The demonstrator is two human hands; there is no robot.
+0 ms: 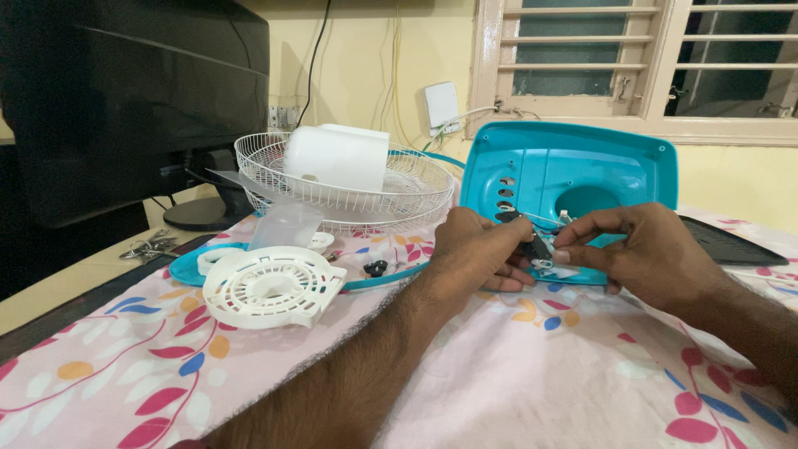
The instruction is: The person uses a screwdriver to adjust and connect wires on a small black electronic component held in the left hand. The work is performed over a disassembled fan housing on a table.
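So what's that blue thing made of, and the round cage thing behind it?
The turquoise fan base cover looks like moulded plastic, smooth and slightly glossy, with formed ribs and holes. The white fan guard appears to be thin metal wire with a white coating, though that could be plastic. The left hand and right hand pinch a small black part, probably plastic.

White wire fan guard [349, 195], white motor cover [337, 156] (inside it), round vented plate [273, 287], monitor [125, 100]

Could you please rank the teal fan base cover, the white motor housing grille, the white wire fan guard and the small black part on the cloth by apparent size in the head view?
1. White wire fan guard
2. Teal fan base cover; close to the guard, and the hands hide part of it, so this order is unsure
3. White motor housing grille
4. Small black part
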